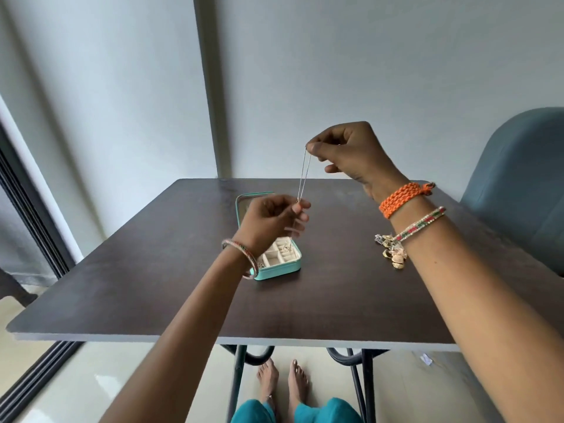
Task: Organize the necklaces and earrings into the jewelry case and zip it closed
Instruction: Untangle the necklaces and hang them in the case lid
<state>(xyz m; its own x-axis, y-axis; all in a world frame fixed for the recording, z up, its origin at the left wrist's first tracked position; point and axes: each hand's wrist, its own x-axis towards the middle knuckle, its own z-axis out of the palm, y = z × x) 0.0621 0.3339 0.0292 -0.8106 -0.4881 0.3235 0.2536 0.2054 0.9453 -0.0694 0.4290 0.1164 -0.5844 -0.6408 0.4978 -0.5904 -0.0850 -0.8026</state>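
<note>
Necklace point(303, 178) hangs pinched between both hands above case point(282, 261).

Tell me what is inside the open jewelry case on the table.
The jewelry case has pale divided compartments; one at the back holds a small piece of jewelry, too small to identify. The left hand and wrist cover the left and rear parts, so anything there is hidden.

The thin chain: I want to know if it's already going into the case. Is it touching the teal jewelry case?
Apart. The head view shows the chain stretched in the air between the right hand and left hand, above the open jewelry case.
</note>
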